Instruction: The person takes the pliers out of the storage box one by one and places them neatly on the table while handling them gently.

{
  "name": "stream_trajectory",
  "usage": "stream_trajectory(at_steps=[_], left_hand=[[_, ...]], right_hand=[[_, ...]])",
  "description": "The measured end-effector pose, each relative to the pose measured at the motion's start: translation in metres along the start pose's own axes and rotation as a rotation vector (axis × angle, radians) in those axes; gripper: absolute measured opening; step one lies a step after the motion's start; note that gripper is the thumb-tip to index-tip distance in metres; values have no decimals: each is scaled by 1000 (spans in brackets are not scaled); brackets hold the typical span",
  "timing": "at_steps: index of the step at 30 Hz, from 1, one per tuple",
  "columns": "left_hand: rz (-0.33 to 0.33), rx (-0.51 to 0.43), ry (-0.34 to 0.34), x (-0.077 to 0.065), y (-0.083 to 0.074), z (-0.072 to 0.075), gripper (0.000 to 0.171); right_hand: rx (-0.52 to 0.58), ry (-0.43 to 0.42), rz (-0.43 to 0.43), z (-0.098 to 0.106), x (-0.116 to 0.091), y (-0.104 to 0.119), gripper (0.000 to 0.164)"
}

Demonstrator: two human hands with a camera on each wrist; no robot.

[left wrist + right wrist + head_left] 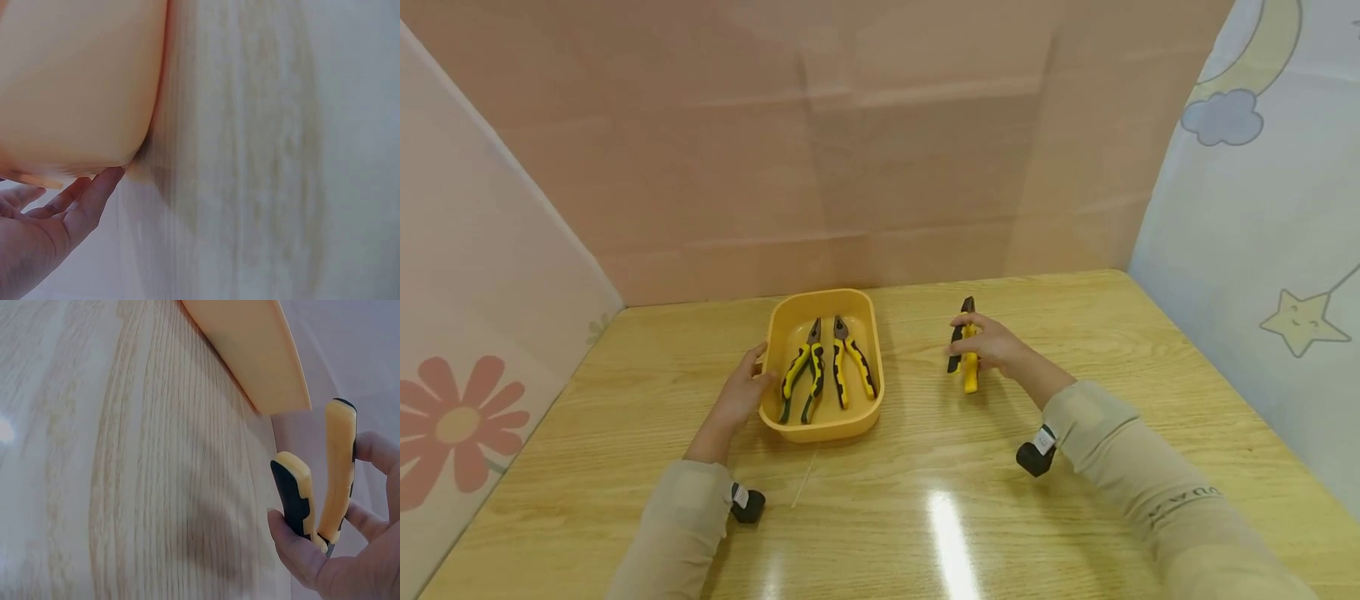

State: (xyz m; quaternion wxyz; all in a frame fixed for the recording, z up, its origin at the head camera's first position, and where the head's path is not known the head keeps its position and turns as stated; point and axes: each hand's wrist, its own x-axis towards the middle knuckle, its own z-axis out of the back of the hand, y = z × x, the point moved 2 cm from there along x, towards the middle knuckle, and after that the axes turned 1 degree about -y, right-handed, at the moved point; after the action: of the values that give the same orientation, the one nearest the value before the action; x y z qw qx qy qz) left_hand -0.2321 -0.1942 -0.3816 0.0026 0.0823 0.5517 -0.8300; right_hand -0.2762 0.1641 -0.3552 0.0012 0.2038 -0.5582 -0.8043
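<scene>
The yellow tray (823, 432) holds two pliers (839, 375) inside its rim; the left hand (741, 396), loosely extended, touches its left side. Rightward, across a stretch of bench (917, 450), the right hand (996, 343) pinches the third pliers (972, 375). A backdrop (925, 167) bounds the far edge.

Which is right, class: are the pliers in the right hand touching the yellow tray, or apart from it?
Apart. The head view shows it: bare tabletop lies between the pliers in the right hand and the yellow tray.
</scene>
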Motion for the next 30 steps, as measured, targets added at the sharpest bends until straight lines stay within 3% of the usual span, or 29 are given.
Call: stream_trajectory(at_steps=[24,30], left_hand=[[9,31,4,-3,0,-1,56],[7,28,2,-2,-1,0,56]], right_hand=[[-109,-34,-4,26,4,-9,60],[-185,-47,-8,31,7,-10,61]])
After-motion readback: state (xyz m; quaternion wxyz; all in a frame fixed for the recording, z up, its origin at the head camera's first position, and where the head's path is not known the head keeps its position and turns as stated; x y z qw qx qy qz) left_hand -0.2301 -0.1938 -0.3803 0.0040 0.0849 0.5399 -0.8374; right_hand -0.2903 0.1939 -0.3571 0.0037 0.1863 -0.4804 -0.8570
